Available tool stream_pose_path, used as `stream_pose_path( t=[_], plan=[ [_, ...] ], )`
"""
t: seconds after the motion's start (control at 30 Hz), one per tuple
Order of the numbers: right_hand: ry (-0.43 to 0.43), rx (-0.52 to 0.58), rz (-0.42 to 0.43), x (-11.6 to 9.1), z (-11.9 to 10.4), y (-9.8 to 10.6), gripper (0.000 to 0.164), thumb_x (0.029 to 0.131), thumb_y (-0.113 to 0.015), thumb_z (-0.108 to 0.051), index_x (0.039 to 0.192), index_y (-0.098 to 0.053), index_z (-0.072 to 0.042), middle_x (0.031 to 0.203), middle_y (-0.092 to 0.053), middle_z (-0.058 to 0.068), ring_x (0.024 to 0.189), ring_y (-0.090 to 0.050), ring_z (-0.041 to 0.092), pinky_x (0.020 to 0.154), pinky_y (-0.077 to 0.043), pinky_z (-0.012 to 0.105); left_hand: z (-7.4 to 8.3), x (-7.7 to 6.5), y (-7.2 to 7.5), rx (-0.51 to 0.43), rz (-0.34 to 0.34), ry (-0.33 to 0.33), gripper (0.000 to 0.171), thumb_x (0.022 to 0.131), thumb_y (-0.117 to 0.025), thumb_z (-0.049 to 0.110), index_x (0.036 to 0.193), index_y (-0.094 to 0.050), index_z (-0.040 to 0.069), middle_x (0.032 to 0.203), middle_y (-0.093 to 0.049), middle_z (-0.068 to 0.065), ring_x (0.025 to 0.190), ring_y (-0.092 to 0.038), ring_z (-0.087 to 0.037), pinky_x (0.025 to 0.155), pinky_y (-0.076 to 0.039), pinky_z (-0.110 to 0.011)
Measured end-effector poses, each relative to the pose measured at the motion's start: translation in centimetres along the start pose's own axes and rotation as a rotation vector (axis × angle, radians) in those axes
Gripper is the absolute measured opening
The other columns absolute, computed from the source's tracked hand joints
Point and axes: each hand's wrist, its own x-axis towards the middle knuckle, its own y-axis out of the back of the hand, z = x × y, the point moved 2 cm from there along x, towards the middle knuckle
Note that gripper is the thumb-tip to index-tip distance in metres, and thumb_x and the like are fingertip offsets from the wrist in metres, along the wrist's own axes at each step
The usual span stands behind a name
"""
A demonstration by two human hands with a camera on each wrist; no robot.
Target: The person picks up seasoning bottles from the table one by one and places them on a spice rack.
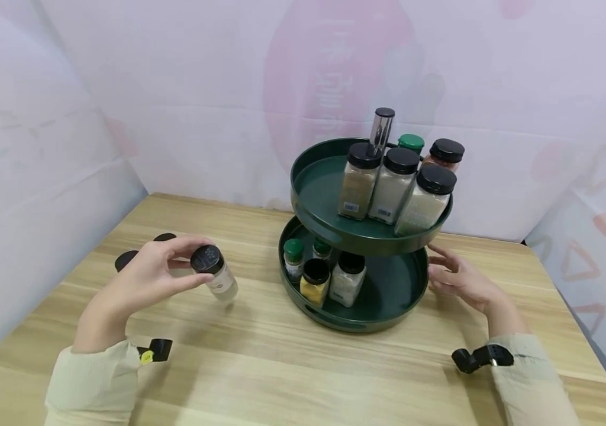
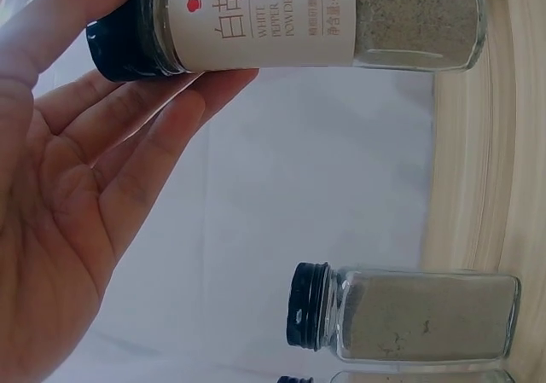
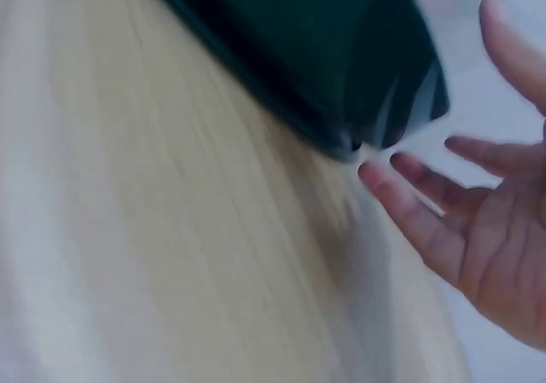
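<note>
My left hand (image 1: 143, 281) pinches a white pepper powder shaker jar (image 1: 222, 283) near its black lid. The jar is tilted in the head view; its printed label (image 2: 273, 20) shows in the left wrist view. To the right stands a dark green two-tier rotating rack with an upper tray (image 1: 316, 177) and a lower tray (image 1: 388, 296). My right hand (image 1: 465, 281) is at the lower tray's right side with its fingers extended. In the right wrist view the fingertips (image 3: 373, 176) lie close to the tray's edge; whether they touch it I cannot tell.
Several black-lidded and green-capped spice jars (image 1: 358, 180) stand on the upper tray's right part. Several more jars (image 1: 347, 281) fill the lower tray's left. Behind my left hand are two black-lidded jars (image 1: 126, 259); one glass jar (image 2: 426, 315) holds greyish powder. White printed sheets surround the wooden table (image 1: 281, 378).
</note>
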Motion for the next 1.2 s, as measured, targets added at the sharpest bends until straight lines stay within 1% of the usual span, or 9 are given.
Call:
stream_pose_path(
  t=[0.1,0.2,0.33,0.43,0.57,0.8,1.0,1.1,1.2],
  plan=[
    [0.004,0.011,-0.02,0.8,0.2,0.3,0.079,0.105,-0.05,-0.018,0.157,0.005,0.0,0.159,-0.003,0.037,0.107,-0.053,-0.011,0.09,-0.052,0.015,0.2,0.1,-0.1,-0.007,-0.018,-0.001,0.044,0.082,-0.083,0.017,0.121,-0.065,0.011,0.111,-0.07,0.001,0.096,-0.066,-0.001,0.087,-0.055,-0.014],
    [-0.005,-0.005,-0.028,1.6,0.1,0.4,0.081,0.104,-0.052,-0.02,0.157,0.005,0.0,0.159,-0.002,0.038,0.107,-0.051,-0.013,0.089,-0.051,0.015,0.3,0.2,-0.3,-0.017,-0.022,-0.007,0.044,0.081,-0.083,0.015,0.121,-0.066,0.01,0.111,-0.071,0.002,0.096,-0.067,-0.002,0.087,-0.056,-0.016],
    [-0.017,-0.007,-0.022,2.0,0.1,0.5,0.081,0.103,-0.053,-0.018,0.157,0.004,0.002,0.16,0.0,0.037,0.105,-0.049,-0.015,0.088,-0.05,0.013,0.6,0.4,-0.8,-0.02,-0.027,-0.029,0.044,0.081,-0.083,0.014,0.121,-0.066,0.01,0.111,-0.071,0.0,0.095,-0.066,-0.002,0.087,-0.057,-0.017],
    [-0.018,0.004,-0.028,1.9,0.2,0.5,0.079,0.103,-0.052,-0.013,0.155,0.003,0.007,0.159,-0.001,0.038,0.105,-0.05,-0.015,0.087,-0.05,0.013,0.8,0.6,-1.1,-0.024,-0.037,-0.038,0.043,0.081,-0.083,0.015,0.121,-0.066,0.009,0.111,-0.072,-0.001,0.095,-0.066,-0.002,0.086,-0.057,-0.019],
    [0.006,0.01,-0.035,1.8,0.3,0.2,0.076,0.103,-0.052,-0.01,0.154,0.001,0.01,0.158,-0.004,0.04,0.106,-0.05,-0.015,0.085,-0.051,0.013,1.0,0.8,-1.5,-0.03,-0.052,-0.034,0.044,0.081,-0.083,0.015,0.121,-0.066,0.008,0.113,-0.072,-0.002,0.096,-0.067,-0.004,0.086,-0.058,-0.02],
    [0.005,0.004,-0.003,1.5,0.3,-0.2,0.075,0.102,-0.053,-0.01,0.155,-0.002,0.008,0.158,-0.009,0.038,0.105,-0.05,-0.015,0.085,-0.052,0.013,1.0,1.0,-2.0,-0.037,-0.071,-0.04,0.043,0.081,-0.083,0.017,0.12,-0.066,0.01,0.114,-0.072,-0.001,0.097,-0.07,-0.014,0.087,-0.059,-0.023],
    [0.034,-0.061,-0.003,1.0,0.1,-0.6,0.075,0.101,-0.056,-0.011,0.156,-0.007,0.007,0.157,-0.014,0.038,0.107,-0.051,-0.014,0.088,-0.052,0.014,1.2,1.2,-2.4,-0.005,-0.084,-0.052,0.042,0.082,-0.083,0.018,0.12,-0.066,0.012,0.111,-0.072,0.001,0.096,-0.07,-0.012,0.085,-0.06,-0.028],
    [0.03,-0.087,0.011,0.7,0.0,-0.9,0.076,0.1,-0.057,-0.012,0.156,-0.009,0.007,0.158,-0.014,0.037,0.108,-0.05,-0.012,0.089,-0.052,0.014,1.4,1.3,-2.6,-0.012,-0.092,-0.072,0.042,0.081,-0.083,0.015,0.12,-0.066,0.01,0.111,-0.072,0.0,0.095,-0.07,-0.011,0.084,-0.06,-0.029],
    [0.024,-0.1,0.032,0.5,0.1,-1.2,0.075,0.1,-0.058,-0.013,0.156,-0.011,0.005,0.159,-0.014,0.036,0.117,-0.052,0.001,0.089,-0.053,0.015,1.7,1.5,-2.8,-0.014,-0.096,-0.11,0.042,0.081,-0.082,0.012,0.12,-0.066,0.009,0.111,-0.073,-0.001,0.095,-0.071,-0.012,0.084,-0.06,-0.029]
  ],
)
